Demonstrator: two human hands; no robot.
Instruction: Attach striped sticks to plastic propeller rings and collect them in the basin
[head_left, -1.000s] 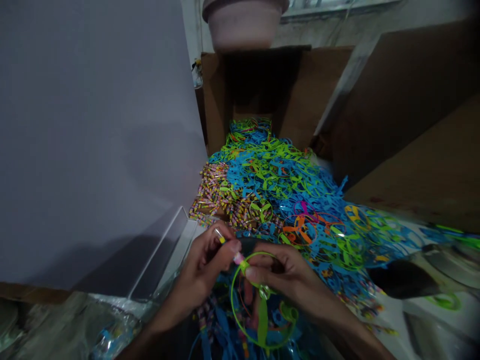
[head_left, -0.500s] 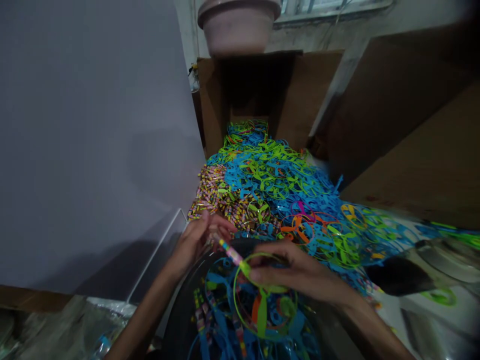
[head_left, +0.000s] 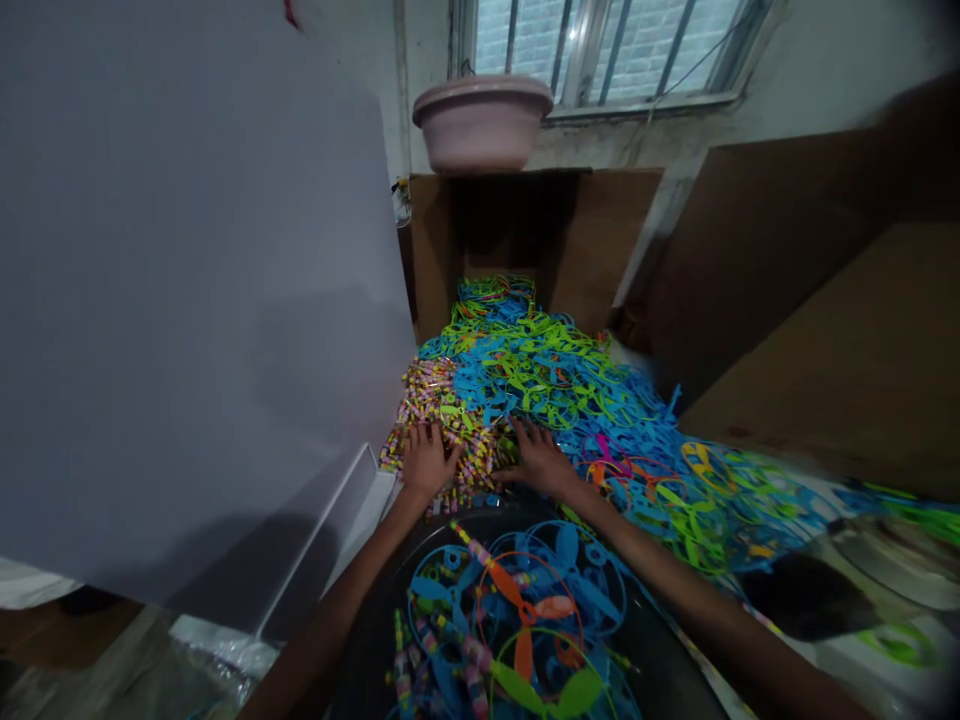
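Note:
My left hand (head_left: 427, 462) rests with spread fingers on a heap of striped pink-and-yellow plastic sticks (head_left: 433, 395). My right hand (head_left: 536, 460) lies open beside it, at the edge where those sticks meet a large tangle of blue and green plastic propeller rings (head_left: 547, 375). Nearer me, a black round tub (head_left: 375, 640) holds several assembled propeller toys on striped sticks. Among them are an orange propeller (head_left: 517, 600) and a green one (head_left: 540, 692). My forearms pass on either side of the tub.
A cardboard box (head_left: 600, 240) stands behind the heap, with a pink plastic basin (head_left: 480, 125) above it below a barred window (head_left: 600, 50). A large white board (head_left: 187, 300) rises on the left. Brown cardboard sheets (head_left: 817, 320) stand on the right.
My hands no longer hold the green ring toy and striped stick. A green propeller now lies in the tub. Both hands have moved forward onto the heap, and the view has tilted upward.

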